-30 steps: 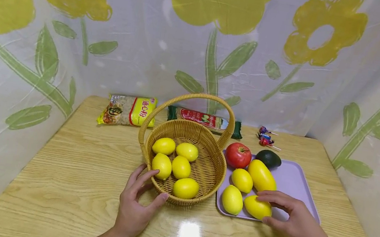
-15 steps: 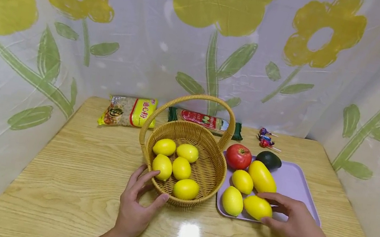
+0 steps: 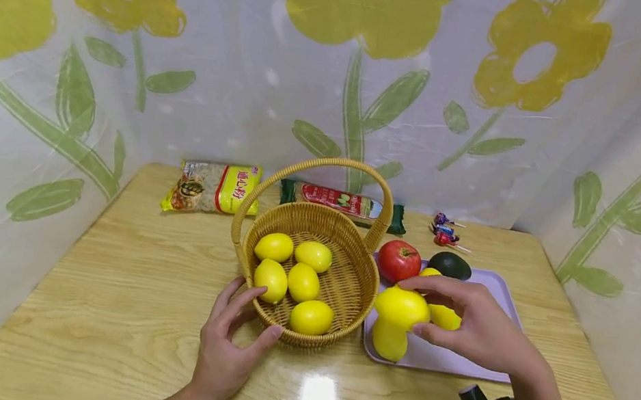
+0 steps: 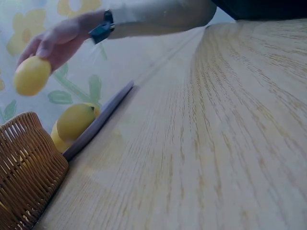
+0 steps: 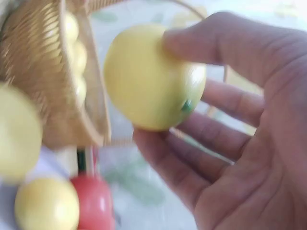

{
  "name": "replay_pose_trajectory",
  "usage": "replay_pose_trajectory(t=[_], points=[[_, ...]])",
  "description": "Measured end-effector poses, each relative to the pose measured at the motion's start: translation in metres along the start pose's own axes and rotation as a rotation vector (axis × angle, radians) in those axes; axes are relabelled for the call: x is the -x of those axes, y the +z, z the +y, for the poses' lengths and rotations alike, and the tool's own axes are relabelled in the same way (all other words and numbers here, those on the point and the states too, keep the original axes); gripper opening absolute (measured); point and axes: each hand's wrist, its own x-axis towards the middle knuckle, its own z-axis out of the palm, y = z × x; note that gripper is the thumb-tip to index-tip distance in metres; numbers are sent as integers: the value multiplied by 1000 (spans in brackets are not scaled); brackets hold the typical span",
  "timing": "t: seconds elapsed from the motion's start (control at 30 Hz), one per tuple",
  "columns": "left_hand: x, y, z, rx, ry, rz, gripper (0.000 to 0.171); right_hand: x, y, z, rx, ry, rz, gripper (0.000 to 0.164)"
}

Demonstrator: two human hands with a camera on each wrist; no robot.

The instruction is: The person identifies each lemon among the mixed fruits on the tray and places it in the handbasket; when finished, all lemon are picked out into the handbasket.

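Observation:
My right hand (image 3: 473,320) pinches a yellow lemon (image 3: 402,308) between thumb and fingers, raised above the left part of the purple tray (image 3: 466,367). A green stem spot shows on this lemon (image 5: 153,79) in the right wrist view. Under it on the tray lies another lemon (image 3: 389,343); a larger yellow mango-like fruit (image 3: 446,317) is partly covered by the hand. My left hand (image 3: 230,345) rests against the front left of the wicker basket (image 3: 360,247), index finger over the rim and thumb touching the front edge. Several lemons (image 3: 312,317) lie inside the basket.
A round red fruit (image 3: 399,261) and a dark green avocado (image 3: 450,265) sit at the tray's back. Behind the basket, with its tall handle (image 3: 326,161), lie a yellow pasta bag (image 3: 213,188) and a dark green-ended packet (image 3: 345,204). Several lollipops (image 3: 445,232) are at the back right.
My right hand has picked the lemon up from the tray's front and carried it up and left toward the basket. The left hand and the basket have stayed in place.

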Motion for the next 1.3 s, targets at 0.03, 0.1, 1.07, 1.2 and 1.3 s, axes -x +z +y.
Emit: replay_pose_trajectory(t=[0.03,0.1,1.07,1.2,1.3], points=[[0,0,0,1,-3,-2,59,-8,4,-2,16,-15,-12,49],[1,0,0,1,-5,-4,59,-24,11,-4,38,-32,-47,47],[1,0,0,-15,37,4,60,-73,77,-8,-425,-53,-176,39],[1,-1,-1,-19,21,6,60,-50,60,8,-571,-34,-113,41],[0,-1,-1,-19,15,6,60,-32,51,21,-619,-15,-80,41]])
